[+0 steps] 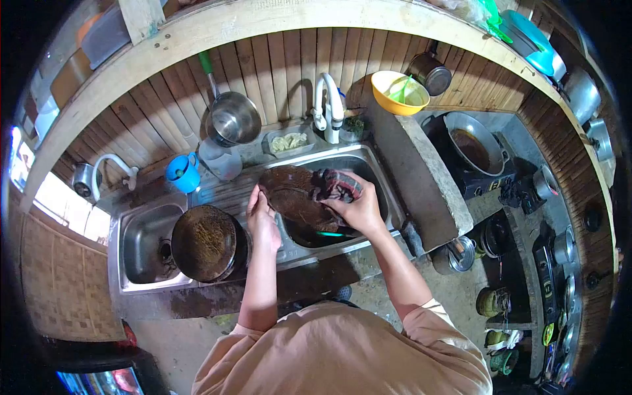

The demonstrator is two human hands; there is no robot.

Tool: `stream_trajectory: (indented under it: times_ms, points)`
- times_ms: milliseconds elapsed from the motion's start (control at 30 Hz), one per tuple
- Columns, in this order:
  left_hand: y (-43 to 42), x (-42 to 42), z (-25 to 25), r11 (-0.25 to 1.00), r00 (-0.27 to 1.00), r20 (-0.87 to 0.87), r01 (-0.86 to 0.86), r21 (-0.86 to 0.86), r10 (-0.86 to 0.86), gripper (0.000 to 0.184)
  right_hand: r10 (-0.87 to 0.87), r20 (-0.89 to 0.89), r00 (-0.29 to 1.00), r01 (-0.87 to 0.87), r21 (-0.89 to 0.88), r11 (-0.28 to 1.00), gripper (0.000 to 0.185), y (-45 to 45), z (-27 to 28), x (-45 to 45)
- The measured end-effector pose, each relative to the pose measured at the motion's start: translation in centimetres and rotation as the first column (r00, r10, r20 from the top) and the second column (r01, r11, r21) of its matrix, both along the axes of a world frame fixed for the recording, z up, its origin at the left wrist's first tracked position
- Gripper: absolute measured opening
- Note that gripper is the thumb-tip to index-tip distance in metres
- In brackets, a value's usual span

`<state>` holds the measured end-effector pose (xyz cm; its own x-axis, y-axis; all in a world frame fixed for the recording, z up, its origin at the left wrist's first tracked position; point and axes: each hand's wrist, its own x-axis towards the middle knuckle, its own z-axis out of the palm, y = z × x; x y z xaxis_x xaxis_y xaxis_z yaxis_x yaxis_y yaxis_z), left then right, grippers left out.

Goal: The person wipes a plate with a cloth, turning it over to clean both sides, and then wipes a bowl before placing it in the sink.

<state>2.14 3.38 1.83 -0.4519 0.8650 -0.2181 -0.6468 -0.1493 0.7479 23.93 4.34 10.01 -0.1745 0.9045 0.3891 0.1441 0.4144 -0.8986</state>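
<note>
A dark brown, round, dish-like object (pixel 289 193), stained or rusty, is held tilted above the right sink basin (pixel 382 172). My left hand (pixel 263 220) grips its left edge, fingers partly behind it. Bunched in my right hand (pixel 359 207) is a dark cloth with red and grey parts (pixel 339 186), pressed against the right side of the object. The white faucet (pixel 329 105) stands behind the basin. A thin turquoise item (pixel 329 234) shows low in the basin, mostly hidden.
A blackened pan (pixel 204 243) rests over the left basin (pixel 146 230). Behind are a blue mug (pixel 184 172), a steel pot (pixel 234 118) and a dish with pale contents (pixel 288 142). A yellow bowl (pixel 400 93) sits on the concrete ledge (pixel 421 164); a wok (pixel 475 145) is farther right.
</note>
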Motion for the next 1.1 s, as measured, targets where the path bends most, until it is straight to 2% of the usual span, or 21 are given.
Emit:
stream_trajectory:
  times_ms: [33,67,100,133,167,233,333,433,467,567,600,700,733,833,867,967,1067,1100]
  points:
    - [0.0,0.4,0.1,1.000,1.000,0.022,-0.013,-0.013,0.014,0.051,-0.008,0.058,0.998,0.004,0.067,0.998,0.048,-0.3,0.0,-0.1]
    - [0.1,0.1,-0.7,0.991,0.991,-0.019,0.130,0.007,-0.130,0.064,-0.019,0.116,0.993,0.003,0.135,0.991,0.049,-0.7,0.0,-0.2]
    - [-0.1,0.6,0.2,0.988,0.988,0.016,0.153,-0.002,-0.152,0.067,-0.032,0.172,0.985,-0.003,0.201,0.980,0.049,-0.9,0.1,-0.4]
    - [-0.5,1.4,2.0,0.985,0.984,0.050,0.173,-0.011,-0.173,0.070,-0.043,0.222,0.974,-0.049,0.394,0.918,0.058,-1.0,0.1,-0.7]
    - [-0.8,1.9,3.1,0.981,0.978,0.085,0.194,-0.016,-0.192,0.073,-0.004,0.315,0.949,-0.120,0.374,0.920,0.061,-1.4,0.1,-0.6]
    - [-1.1,1.2,3.6,0.933,0.927,0.114,0.359,-0.007,-0.356,0.074,-0.011,0.394,0.919,-0.206,0.504,0.839,0.061,-1.3,-1.1,-1.0]
    - [-0.8,0.1,3.1,0.862,0.850,0.169,0.508,-0.007,-0.499,0.072,-0.046,0.481,0.875,-0.263,0.554,0.790,0.059,-1.8,-1.9,-0.9]
    - [-1.3,0.6,2.0,0.928,0.923,0.093,0.370,0.043,-0.373,0.069,0.092,0.510,0.855,-0.372,0.481,0.794,0.059,-1.3,-1.0,-0.2]
    - [-1.6,0.5,1.8,0.927,0.925,0.070,0.370,0.057,-0.373,0.070,0.187,0.483,0.855,-0.410,0.411,0.814,0.059,-0.8,-1.1,0.1]
    - [-1.8,0.1,1.5,0.924,0.929,0.009,0.367,0.108,-0.370,0.072,0.265,0.344,0.901,-0.358,0.241,0.902,0.055,-0.1,-1.6,0.7]
    - [-1.8,0.0,1.3,0.924,0.931,-0.002,0.362,0.123,-0.364,0.072,0.212,0.346,0.914,-0.292,0.201,0.935,0.051,0.2,-1.9,0.8]
    - [-2.1,0.2,1.2,0.935,0.941,0.045,0.328,0.132,-0.336,0.072,-0.184,0.387,0.903,0.071,0.288,0.955,0.055,1.1,-2.7,0.0]
    - [-2.2,0.6,1.3,0.940,0.942,0.073,0.317,0.129,-0.328,0.071,-0.186,0.445,0.876,0.121,0.169,0.978,0.067,1.1,-2.0,-0.7]
    - [-2.6,2.6,2.5,0.919,0.942,-0.070,0.335,0.208,-0.328,0.067,-0.257,0.457,0.851,0.068,0.390,0.918,0.072,1.3,-4.4,-3.2]
    - [-2.4,2.7,2.2,0.926,0.945,-0.140,0.319,0.200,-0.295,0.063,-0.182,0.541,0.821,-0.039,0.371,0.928,0.073,0.6,-4.7,-3.6]
    - [-2.5,1.4,2.1,0.935,0.954,-0.017,0.297,0.196,-0.300,0.062,0.088,0.640,0.763,-0.365,0.315,0.876,0.069,-0.6,-4.1,-2.9]
    - [-3.0,0.1,2.4,0.944,0.955,-0.020,0.296,0.149,-0.296,0.061,0.024,0.697,0.717,-0.377,0.358,0.854,0.070,-0.3,-4.5,-0.6]
    - [-3.1,0.0,2.5,0.948,0.956,-0.030,0.294,0.126,-0.292,0.061,-0.081,0.656,0.750,-0.266,0.412,0.872,0.071,0.5,-5.2,-0.3]
